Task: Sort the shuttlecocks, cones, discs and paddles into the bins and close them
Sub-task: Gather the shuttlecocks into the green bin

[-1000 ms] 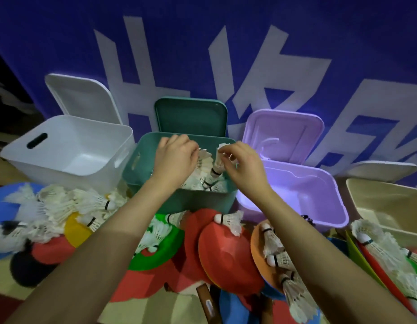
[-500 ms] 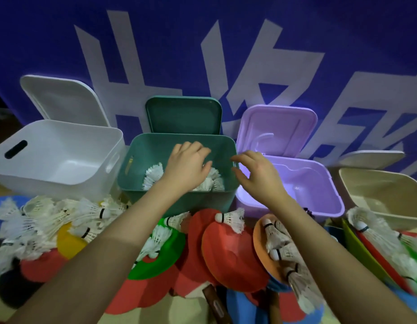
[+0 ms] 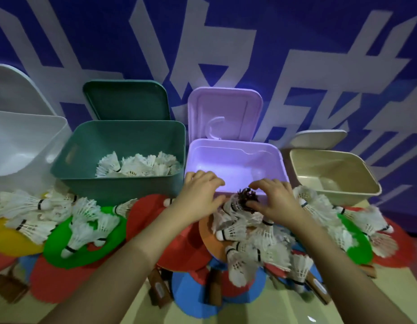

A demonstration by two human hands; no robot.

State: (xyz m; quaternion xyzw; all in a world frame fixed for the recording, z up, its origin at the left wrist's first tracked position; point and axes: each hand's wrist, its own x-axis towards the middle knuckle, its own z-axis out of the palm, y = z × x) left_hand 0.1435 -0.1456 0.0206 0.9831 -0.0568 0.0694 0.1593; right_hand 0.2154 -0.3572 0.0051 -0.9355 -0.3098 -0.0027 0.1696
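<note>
Single head view: looks forward-down, close over hands, bins [image 3: 123, 146] ahead against banner [image 3: 296, 43].

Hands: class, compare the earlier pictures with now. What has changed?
Both hands left the green bin and came down onto the shuttlecock pile before the purple bin; left hand, right hand. All four lids stayed open.

Large white characters on the blue banner [image 3: 319, 31], cropped, unreadable.

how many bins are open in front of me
4, side by side with lids up: white bin far left, green bin holding shuttlecocks, purple bin behind both hands, beige bin far right. More could sit outside the frame.
</note>
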